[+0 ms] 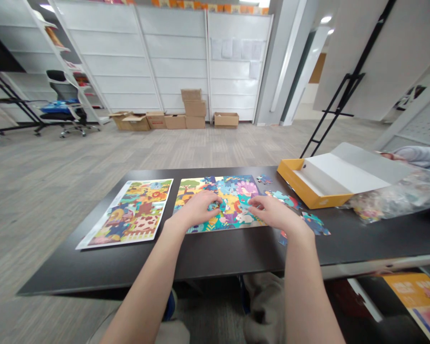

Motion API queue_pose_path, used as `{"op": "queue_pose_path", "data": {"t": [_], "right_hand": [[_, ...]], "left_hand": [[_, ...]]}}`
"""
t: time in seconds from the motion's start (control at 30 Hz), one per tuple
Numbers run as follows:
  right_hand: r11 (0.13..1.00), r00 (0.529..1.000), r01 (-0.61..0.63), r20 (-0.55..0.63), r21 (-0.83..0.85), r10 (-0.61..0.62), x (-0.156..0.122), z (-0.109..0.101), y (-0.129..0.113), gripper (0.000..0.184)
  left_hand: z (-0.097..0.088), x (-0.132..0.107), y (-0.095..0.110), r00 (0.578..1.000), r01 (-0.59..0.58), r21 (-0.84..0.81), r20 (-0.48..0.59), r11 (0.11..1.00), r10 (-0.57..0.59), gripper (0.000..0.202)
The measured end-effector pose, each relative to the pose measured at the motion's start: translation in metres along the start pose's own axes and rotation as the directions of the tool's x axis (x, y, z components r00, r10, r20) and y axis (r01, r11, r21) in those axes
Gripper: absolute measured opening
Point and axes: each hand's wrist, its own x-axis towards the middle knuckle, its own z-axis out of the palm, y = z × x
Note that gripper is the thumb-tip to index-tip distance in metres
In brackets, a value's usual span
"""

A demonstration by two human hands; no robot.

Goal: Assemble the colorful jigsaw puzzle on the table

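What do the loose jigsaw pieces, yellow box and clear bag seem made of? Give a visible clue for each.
The jigsaw pieces look like matte printed card, die-cut edges. The yellow box seems folded paperboard: creased flaps, white inside. The clear bag looks like thin plastic, glossy, crinkled.

One left hand [198, 209] and one right hand [272, 212] are counted at one jigsaw puzzle [232, 191]; one picture sheet [129, 213], one yellow box [308, 184], one plastic bag [390, 196], one office chair [62, 112] and eight cardboard cartons [195, 108] are also listed.

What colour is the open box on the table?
The box is yellow outside, white inside; head view.
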Motion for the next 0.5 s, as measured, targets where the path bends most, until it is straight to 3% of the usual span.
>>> {"op": "queue_pose_path", "data": {"t": [0.13, 0.37, 0.5], "right_hand": [[1.000, 1.000, -0.008, 0.011, 0.008, 0.008, 0.000, 0.000, -0.001, 0.023], [1.000, 1.000, -0.005, -0.001, 0.022, 0.005, 0.001, 0.002, 0.000, 0.023], [1.000, 1.000, 0.010, -0.008, 0.004, -0.010, 0.001, 0.002, -0.001, 0.021]], "left_hand": [[-0.003, -0.003, -0.005, 0.999, 0.030, -0.026, -0.011, 0.999, -0.030, 0.019], [0.002, 0.000, 0.006, 1.000, -0.007, -0.115, 0.021, 0.993, 0.009, 0.020], [-0.002, -0.002, -0.001, 1.000, 0.007, -0.097, 0.021, 0.995, -0.005, 0.018]]}}
